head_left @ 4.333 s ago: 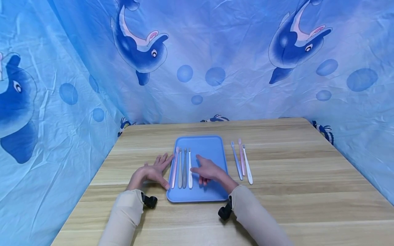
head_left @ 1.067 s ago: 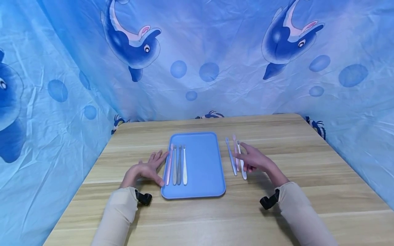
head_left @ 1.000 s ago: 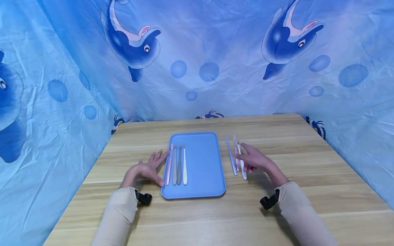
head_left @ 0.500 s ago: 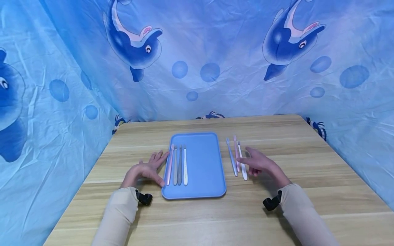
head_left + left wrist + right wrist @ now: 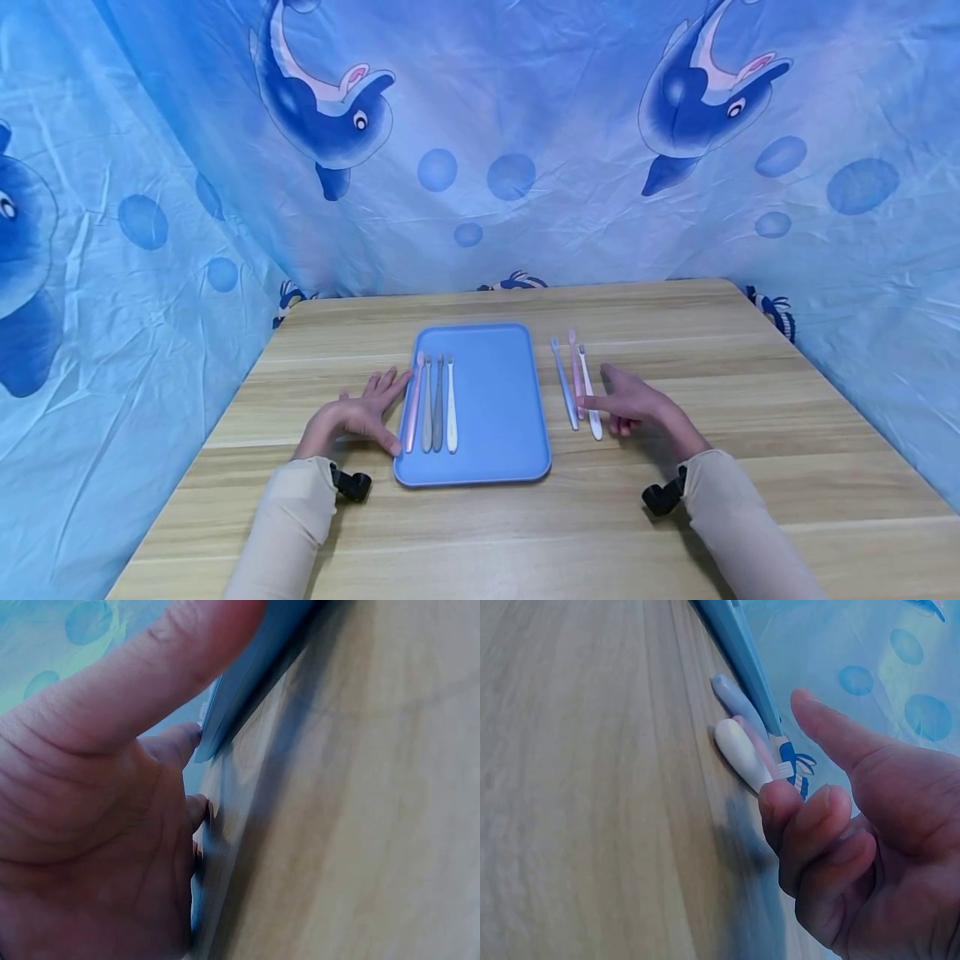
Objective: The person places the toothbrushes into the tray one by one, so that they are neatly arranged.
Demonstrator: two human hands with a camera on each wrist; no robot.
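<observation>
My left hand (image 5: 360, 415) lies with fingers spread at the left edge of the blue tray (image 5: 498, 400), thumb and index fingertips touching its rim. Along the tray's left side lie several toothbrushes in a row: pink (image 5: 413, 408), light grey (image 5: 427, 412), dark grey (image 5: 438, 412) and white (image 5: 452, 417). To the right of the tray, a blue toothbrush (image 5: 565, 387), a pink toothbrush (image 5: 576, 367) and a white toothbrush (image 5: 596, 428) rest on the table. Over the white one hovers my right hand (image 5: 633, 400), thumb and index finger apart; in the right wrist view its other fingers curl loosely, holding nothing.
The wooden table (image 5: 480, 542) carries everything. Blue dolphin-print fabric (image 5: 480, 150) hangs behind it and along both sides. Each wrist wears a small black camera, such as the right one (image 5: 663, 497).
Since the oldest frame my right hand has left the tray for the toothbrushes on the right. During the last second it has drawn slightly rightward. My left hand has stayed at the rim.
</observation>
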